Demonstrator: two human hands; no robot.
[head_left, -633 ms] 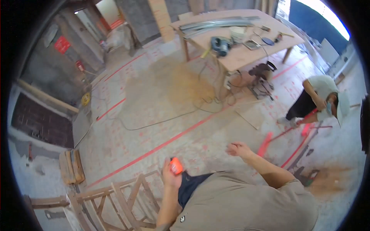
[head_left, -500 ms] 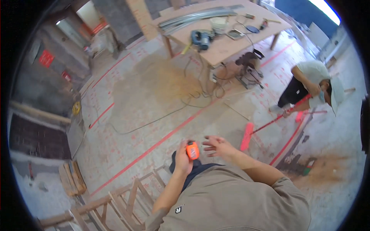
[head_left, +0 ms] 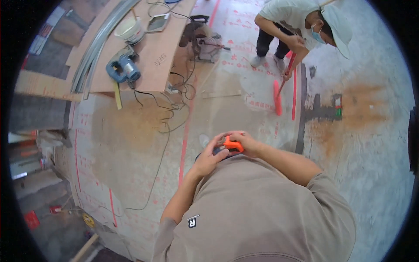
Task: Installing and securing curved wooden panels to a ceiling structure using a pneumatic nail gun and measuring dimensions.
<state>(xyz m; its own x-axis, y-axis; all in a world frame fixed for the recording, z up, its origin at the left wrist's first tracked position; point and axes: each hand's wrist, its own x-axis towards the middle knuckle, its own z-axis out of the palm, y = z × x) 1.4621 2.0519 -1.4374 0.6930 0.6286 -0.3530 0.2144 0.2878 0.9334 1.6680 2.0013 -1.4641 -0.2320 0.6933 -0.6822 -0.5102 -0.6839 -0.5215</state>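
Close in front of my waist, both hands hold an orange and black tape measure [head_left: 231, 144]. My left hand [head_left: 211, 160] is curled against its left side, thumb pointing in toward it. My right hand [head_left: 248, 143] wraps the far and right sides with bent fingers. Parts of the tape measure are hidden behind the fingers, and whether any blade is pulled out cannot be made out.
At upper left a wooden worktable [head_left: 150, 65] bears a blue power saw [head_left: 123, 69], a white bucket [head_left: 129, 30] and metal strips [head_left: 94, 48]. A cable [head_left: 162, 161] trails over the floor. At upper right a masked person [head_left: 290, 22] pushes a pink broom [head_left: 277, 98].
My view has swung right, toward the person with the broom. My right hand, apart and open before, has closed on the tape measure beside my left, and the tape measure has turned.
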